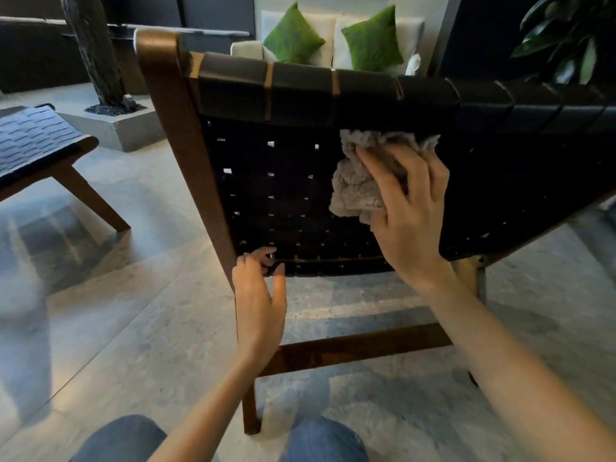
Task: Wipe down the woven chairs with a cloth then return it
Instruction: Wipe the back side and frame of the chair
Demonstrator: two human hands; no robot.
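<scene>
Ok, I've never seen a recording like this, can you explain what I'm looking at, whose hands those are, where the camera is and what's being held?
No machine here: a person wears a camera on the head, so this single picture looks forward and down at their hands. The right hand presses a fluffy grey cloth against the back of the black woven chair, fingers straight. The left hand curls its fingers at the weave's lower edge; whether it grips is unclear. Knees in jeans show below. A second woven chair stands at left, green cushions behind.

Both forearms reach forward, right grip (410, 211) raised with fingers spread flat, left grip (260, 295) lower with fingers curled.
</scene>
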